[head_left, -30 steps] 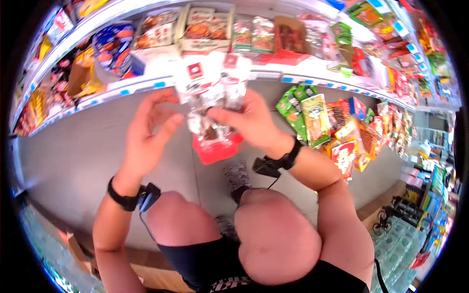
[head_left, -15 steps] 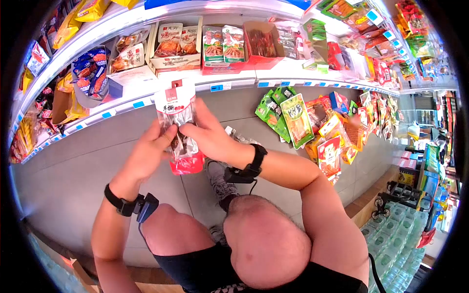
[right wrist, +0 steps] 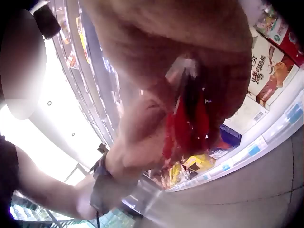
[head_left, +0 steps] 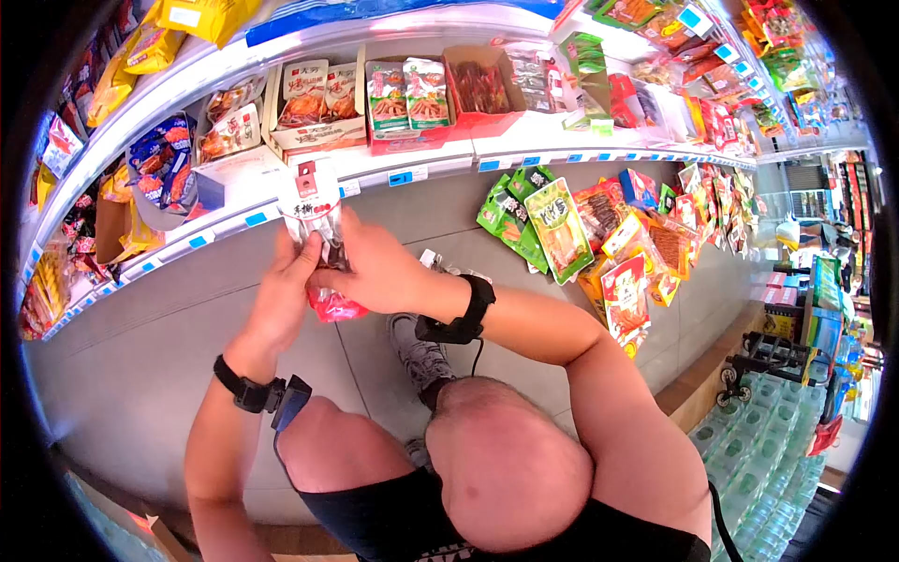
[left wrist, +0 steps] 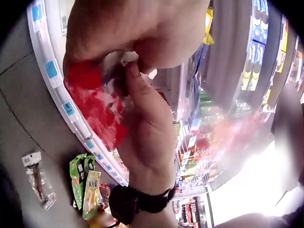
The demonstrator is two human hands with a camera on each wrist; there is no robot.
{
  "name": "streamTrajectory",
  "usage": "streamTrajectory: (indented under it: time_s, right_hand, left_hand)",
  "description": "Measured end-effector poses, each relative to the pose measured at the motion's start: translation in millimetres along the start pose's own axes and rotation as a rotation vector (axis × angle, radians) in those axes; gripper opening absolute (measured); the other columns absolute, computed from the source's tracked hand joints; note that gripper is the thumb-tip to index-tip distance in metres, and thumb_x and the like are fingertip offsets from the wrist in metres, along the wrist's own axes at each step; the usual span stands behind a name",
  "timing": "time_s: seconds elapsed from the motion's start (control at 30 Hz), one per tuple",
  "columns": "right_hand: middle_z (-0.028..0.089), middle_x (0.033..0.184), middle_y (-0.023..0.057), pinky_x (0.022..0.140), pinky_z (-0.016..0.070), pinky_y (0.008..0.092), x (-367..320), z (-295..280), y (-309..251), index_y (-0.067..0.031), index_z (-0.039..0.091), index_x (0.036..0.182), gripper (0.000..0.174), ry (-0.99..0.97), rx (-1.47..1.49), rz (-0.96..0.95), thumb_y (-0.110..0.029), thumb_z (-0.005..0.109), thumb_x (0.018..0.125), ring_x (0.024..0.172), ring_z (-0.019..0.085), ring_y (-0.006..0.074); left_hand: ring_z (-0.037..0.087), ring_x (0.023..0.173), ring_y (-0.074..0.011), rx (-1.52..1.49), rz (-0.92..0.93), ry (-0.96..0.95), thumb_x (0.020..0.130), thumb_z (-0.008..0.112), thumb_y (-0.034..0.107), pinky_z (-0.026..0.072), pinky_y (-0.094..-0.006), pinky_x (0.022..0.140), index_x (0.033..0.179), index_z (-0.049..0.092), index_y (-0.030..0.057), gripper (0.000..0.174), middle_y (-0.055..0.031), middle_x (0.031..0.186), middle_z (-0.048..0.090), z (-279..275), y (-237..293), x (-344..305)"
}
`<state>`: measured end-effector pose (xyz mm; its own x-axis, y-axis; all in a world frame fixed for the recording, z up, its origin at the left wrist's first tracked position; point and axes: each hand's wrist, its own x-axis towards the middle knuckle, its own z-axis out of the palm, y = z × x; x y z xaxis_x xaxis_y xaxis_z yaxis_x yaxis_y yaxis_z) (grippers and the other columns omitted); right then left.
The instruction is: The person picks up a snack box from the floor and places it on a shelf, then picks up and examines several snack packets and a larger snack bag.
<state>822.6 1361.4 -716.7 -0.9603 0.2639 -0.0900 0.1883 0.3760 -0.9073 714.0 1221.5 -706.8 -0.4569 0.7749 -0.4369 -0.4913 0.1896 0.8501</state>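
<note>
Both hands hold one snack packet [head_left: 314, 199] upright in front of the lower shelf. It has a white printed top, a see-through middle with dark contents and a red bottom [left wrist: 95, 107]. My left hand [head_left: 278, 298] pinches its left side, thumb on the front face. From the right, my right hand [head_left: 379, 270] grips the packet with its fingers partly behind it. In the right wrist view the red end [right wrist: 190, 126] shows between the two hands, while the printed top is hidden.
Several snack bags lie on the floor to the right, among them a green and yellow bag [head_left: 560, 231]. A clear packet [left wrist: 39, 180] lies apart from them. Open boxes of packets, such as a roast-snack box [head_left: 318, 136], line the shelf. Water bottle packs [head_left: 749, 450] stand at right.
A second, similar packet was held a second ago; now one is in the hands. The view has shifted, and both hands have moved left with the packet, the right hand covering more of it.
</note>
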Motion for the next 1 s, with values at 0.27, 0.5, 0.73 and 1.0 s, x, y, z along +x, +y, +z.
streamTrajectory:
  time_s: [0.27, 0.5, 0.73, 1.0]
  right_hand:
    - [0.064, 0.117, 0.0107, 0.088, 0.0551, 0.0348, -20, -88, 68, -0.0003, 0.047, 0.133, 0.043, 0.339, 0.746, 0.13, -0.006, 0.066, 0.095, 0.101, 0.065, 0.0197]
    - [0.065, 0.111, 0.0192, 0.091, 0.0607, 0.0439, -6, -272, 190, 0.0083, 0.05, 0.123, 0.025, 0.878, 1.171, 0.183, -0.003, 0.051, 0.101, 0.1, 0.069, 0.0308]
    - [0.066, 0.109, 0.0148, 0.084, 0.0598, 0.0473, 70, -326, 221, -0.0039, 0.056, 0.114, 0.016, 0.944, 1.057, 0.427, -0.009, 0.058, 0.099, 0.102, 0.069, 0.0316]
    - [0.073, 0.103, 0.015, 0.086, 0.0557, 0.0462, 113, -346, 354, -0.0102, 0.072, 0.102, 0.023, 0.47, -0.974, 0.674, -0.025, 0.059, 0.09, 0.099, 0.071, 0.0346]
  left_hand:
    - [0.038, 0.142, -0.0239, 0.356, 0.082, -0.04, 0.108, 0.046, 0.042, 0.0262, -0.0413, 0.118, 0.157, 0.03, 0.0063, 0.063, -0.0122, 0.158, 0.038, -11, 2, 0]
    - [0.044, 0.137, -0.0253, 0.232, 0.102, 0.318, 0.107, 0.045, 0.045, 0.034, -0.0437, 0.114, 0.154, 0.038, 0.0091, 0.059, -0.0111, 0.153, 0.045, -113, 20, -57]
    - [0.044, 0.137, -0.0271, 0.211, 0.095, 0.553, 0.108, 0.043, 0.046, 0.036, -0.0452, 0.113, 0.154, 0.038, 0.0084, 0.059, -0.0121, 0.153, 0.045, -195, 16, -122]
    - [0.046, 0.135, -0.0268, 0.213, 0.092, 0.575, 0.108, 0.044, 0.043, 0.0385, -0.0447, 0.111, 0.152, 0.04, 0.0081, 0.056, -0.0107, 0.151, 0.047, -182, 12, -116]
